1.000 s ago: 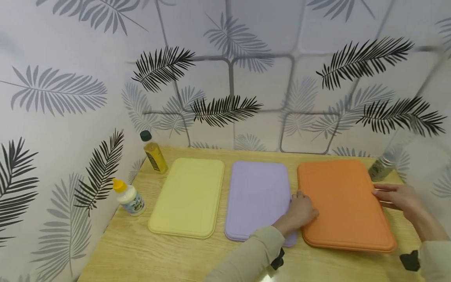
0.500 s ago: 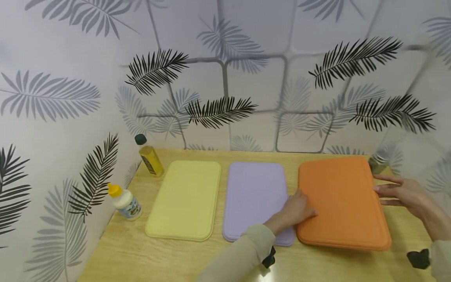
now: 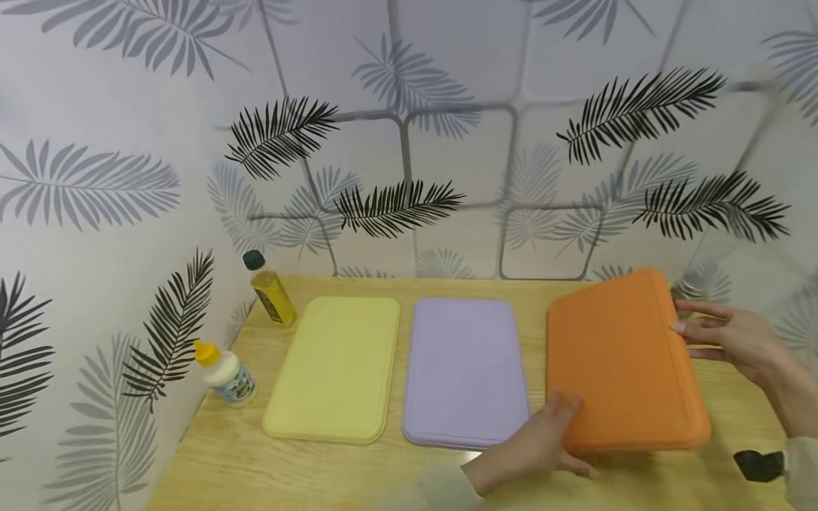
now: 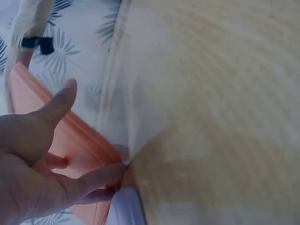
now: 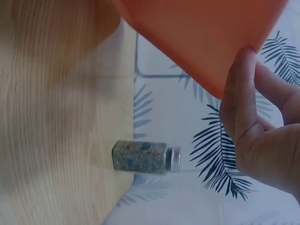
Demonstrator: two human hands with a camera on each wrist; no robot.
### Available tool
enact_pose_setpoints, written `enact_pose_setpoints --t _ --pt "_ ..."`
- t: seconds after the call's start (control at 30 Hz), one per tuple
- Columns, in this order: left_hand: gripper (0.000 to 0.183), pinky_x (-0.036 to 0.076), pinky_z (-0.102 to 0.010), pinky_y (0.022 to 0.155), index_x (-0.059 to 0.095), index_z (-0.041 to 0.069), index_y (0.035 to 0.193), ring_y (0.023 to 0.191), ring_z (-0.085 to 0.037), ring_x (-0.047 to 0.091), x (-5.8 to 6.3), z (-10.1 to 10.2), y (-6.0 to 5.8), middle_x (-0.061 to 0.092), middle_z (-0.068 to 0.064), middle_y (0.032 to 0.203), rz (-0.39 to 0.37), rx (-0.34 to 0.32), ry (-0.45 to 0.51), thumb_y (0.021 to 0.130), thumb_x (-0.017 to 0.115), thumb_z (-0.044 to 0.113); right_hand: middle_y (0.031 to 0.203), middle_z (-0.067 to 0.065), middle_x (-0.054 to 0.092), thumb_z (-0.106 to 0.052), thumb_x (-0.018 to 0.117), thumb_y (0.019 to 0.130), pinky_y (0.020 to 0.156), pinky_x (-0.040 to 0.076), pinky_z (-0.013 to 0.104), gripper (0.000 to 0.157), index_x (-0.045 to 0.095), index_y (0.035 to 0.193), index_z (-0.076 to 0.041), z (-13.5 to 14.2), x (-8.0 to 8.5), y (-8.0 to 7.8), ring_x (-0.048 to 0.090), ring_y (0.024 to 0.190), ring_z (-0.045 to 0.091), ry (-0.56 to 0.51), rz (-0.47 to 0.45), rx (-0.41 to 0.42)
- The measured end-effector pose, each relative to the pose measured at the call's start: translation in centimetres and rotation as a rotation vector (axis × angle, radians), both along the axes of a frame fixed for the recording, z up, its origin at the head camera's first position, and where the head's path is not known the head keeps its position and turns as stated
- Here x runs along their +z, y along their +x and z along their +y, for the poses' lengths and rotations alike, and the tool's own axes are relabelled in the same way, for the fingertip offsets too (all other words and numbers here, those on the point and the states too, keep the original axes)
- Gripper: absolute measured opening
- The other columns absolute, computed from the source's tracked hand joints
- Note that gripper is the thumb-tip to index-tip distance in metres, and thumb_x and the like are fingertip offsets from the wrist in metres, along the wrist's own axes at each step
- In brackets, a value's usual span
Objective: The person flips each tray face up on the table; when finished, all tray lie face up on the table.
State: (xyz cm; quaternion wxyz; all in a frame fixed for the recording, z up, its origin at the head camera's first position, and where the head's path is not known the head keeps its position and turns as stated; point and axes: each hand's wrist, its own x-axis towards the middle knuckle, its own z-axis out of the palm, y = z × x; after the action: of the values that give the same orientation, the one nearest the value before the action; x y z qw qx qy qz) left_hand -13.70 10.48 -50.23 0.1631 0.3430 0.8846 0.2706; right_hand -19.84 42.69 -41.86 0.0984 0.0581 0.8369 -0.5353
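Observation:
An orange rectangular board with rounded corners is tilted, its right side raised off the wooden table. My right hand pinches its right edge, thumb on the face and fingers behind, as the right wrist view shows from the underside. At the lower left edge, my left hand touches the board with extended fingers, its thumb held away. A lilac board lies flat just left of it, and a yellow board lies flat further left.
A glass jar of dried herbs stands behind the orange board at the back right. To the left are an oil bottle and a white bottle with a yellow cap. A leaf-patterned wall borders the table.
The orange board's right side has risen and tilts more, carried by my right hand. My left hand has slid down along its left edge toward the near corner, off the lilac board.

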Motion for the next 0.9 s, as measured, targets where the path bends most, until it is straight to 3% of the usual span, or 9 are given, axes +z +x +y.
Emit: enact_pose_setpoints --t 0.1,0.2,0.3,0.4,0.5,0.63,0.73,0.8,0.9 --pt "0.104 0.051 -0.027 0.092 0.018 0.019 0.154 0.127 -0.029 0.049 -0.4 0.4 0.8 0.025 -0.022 0.153 0.089 0.013 0.005 0.074 0.079 0.046 0.092 -0.025 0.061 -0.025 0.065 0.093 0.073 0.058 0.03 0.083 0.013 0.152 0.002 -0.5 0.5 0.1 0.065 0.084 0.0 -0.066 0.01 -0.015" --pt "0.098 0.05 -0.023 0.091 0.019 0.018 0.154 0.123 -0.027 0.052 -1.0 0.7 1.1 0.029 -0.021 0.152 0.18 0.033 0.018 0.079 0.077 0.041 0.098 -0.023 0.064 -0.014 0.061 0.095 0.072 0.058 0.029 0.075 0.016 0.154 -0.01 -1.0 0.8 0.2 0.067 0.087 0.004 -0.304 0.012 -0.014" --pt "0.095 0.05 -0.02 0.089 0.016 0.018 0.155 0.121 -0.024 0.054 -1.4 0.9 1.1 0.03 -0.018 0.153 0.196 0.03 0.039 0.083 0.075 0.038 0.104 -0.015 0.067 -0.002 0.055 0.097 0.074 0.058 0.031 0.053 0.044 0.142 -0.027 -1.4 1.0 0.2 0.068 0.091 0.011 -0.581 -0.006 -0.002" --pt "0.096 0.05 -0.019 0.088 0.014 0.019 0.155 0.123 -0.023 0.052 -1.4 1.0 1.2 0.03 -0.017 0.153 0.171 0.033 0.059 0.084 0.075 0.036 0.109 -0.013 0.066 0.001 0.05 0.098 0.076 0.058 0.032 0.041 0.062 0.119 -0.031 -1.8 1.2 0.1 0.069 0.093 0.014 -0.69 -0.007 0.029" --pt "0.095 0.049 -0.02 0.091 0.016 0.02 0.155 0.124 -0.024 0.051 -1.3 1.0 1.2 0.034 -0.016 0.151 0.161 0.06 0.092 0.083 0.077 0.034 0.141 -0.008 0.047 0.001 0.047 0.099 0.078 0.057 0.03 0.042 0.063 0.119 -0.033 -2.2 1.5 0.0 0.067 0.097 0.013 -0.712 -0.016 0.063" --pt "0.097 0.047 -0.022 0.093 0.02 0.021 0.155 0.125 -0.024 0.05 -1.3 1.1 1.1 0.039 -0.015 0.148 0.156 0.086 0.131 0.079 0.08 0.031 0.16 0.001 -0.013 -0.001 0.045 0.101 0.081 0.056 0.027 0.042 0.059 0.122 -0.035 -2.8 1.9 -0.3 0.066 0.1 0.01 -0.716 -0.053 0.066" --pt "0.101 0.048 -0.024 0.091 0.019 0.024 0.155 0.126 -0.023 0.05 -1.2 1.2 1.1 0.04 -0.013 0.148 0.119 0.101 0.147 0.077 0.082 0.028 0.16 -0.003 -0.011 -0.002 0.047 0.1 0.081 0.056 0.029 0.041 0.06 0.12 -0.035 -3.5 2.2 -0.4 0.066 0.099 0.012 -0.748 -0.074 0.042" --pt "0.102 0.048 -0.024 0.091 0.019 0.025 0.155 0.126 -0.023 0.05 -1.0 1.3 1.2 0.041 -0.012 0.148 0.097 0.116 0.162 0.075 0.083 0.024 0.157 -0.001 0.019 0.0 0.047 0.099 0.081 0.056 0.031 0.04 0.062 0.118 -0.033 -4.2 2.5 -0.5 0.067 0.098 0.015 -0.8 -0.077 0.034" --pt "0.104 0.046 -0.023 0.093 0.018 0.025 0.155 0.128 -0.019 0.048 -0.7 1.4 1.4 0.042 -0.009 0.148 0.096 0.129 0.19 0.073 0.083 0.02 0.133 0.001 0.055 0.004 0.048 0.098 0.081 0.057 0.034 0.04 0.065 0.116 -0.028 -5.3 3.0 -0.6 0.068 0.097 0.019 -0.882 -0.078 0.033"
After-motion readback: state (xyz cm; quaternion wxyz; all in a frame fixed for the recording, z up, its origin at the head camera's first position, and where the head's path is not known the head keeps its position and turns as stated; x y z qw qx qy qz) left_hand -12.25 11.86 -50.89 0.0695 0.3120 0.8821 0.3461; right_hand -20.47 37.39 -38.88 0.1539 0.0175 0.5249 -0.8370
